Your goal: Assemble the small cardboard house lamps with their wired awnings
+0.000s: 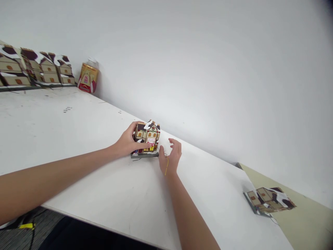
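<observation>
A small model house with a snow-patched dark roof, yellow windows and a striped awning stands upright on the white table, close to the wall. My left hand grips it from the left, with the thumb across its front near the awning. Just to its right is my right hand, apart from the house, with thumb and fingers spread and nothing visible between them. Thin wires show by the base of the house on that side. A yellow thread lies against my right wrist.
Several similar model houses line the table's far left. Beside them, against the wall, stands a gold and red bottle. Another model house is near the right edge. Small dark marks dot the white tabletop.
</observation>
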A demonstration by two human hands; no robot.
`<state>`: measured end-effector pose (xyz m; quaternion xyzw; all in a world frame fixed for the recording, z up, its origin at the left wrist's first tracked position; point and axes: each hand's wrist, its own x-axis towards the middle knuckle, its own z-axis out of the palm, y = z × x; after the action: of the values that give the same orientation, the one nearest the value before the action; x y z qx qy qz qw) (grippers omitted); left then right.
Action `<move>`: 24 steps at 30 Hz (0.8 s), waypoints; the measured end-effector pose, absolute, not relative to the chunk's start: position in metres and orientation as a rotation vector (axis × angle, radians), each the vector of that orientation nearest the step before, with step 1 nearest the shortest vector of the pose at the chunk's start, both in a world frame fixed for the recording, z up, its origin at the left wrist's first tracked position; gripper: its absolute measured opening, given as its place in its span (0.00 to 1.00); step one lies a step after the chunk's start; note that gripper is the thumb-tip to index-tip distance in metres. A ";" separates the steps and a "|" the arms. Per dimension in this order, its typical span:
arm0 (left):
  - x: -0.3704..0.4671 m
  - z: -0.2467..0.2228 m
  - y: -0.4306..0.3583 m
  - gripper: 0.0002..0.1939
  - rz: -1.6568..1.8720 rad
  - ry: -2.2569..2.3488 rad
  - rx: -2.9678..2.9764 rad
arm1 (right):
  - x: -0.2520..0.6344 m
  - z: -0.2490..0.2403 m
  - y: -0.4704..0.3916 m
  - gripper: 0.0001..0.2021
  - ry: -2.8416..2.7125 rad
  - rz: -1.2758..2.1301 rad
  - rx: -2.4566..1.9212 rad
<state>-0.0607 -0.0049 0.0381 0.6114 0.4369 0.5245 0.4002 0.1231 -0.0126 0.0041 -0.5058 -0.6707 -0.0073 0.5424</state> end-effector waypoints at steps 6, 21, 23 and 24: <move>-0.060 0.038 -0.004 0.40 1.439 1.185 1.488 | 0.126 0.002 -0.012 0.19 -1.459 0.059 -1.204; -0.099 0.050 0.041 0.38 1.883 1.188 0.631 | 0.144 0.005 -0.001 0.22 -0.927 0.379 -1.360; -0.108 0.055 0.044 0.38 1.899 1.214 0.606 | 0.145 0.004 0.001 0.21 -0.907 0.394 -1.352; -0.112 0.057 0.044 0.38 1.907 1.217 0.608 | 0.144 0.004 0.002 0.20 -0.896 0.409 -1.341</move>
<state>-0.1117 0.0442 0.0574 0.2390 0.4787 0.7499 0.3891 0.1443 0.0020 0.0037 -0.5958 -0.3979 0.1816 0.6736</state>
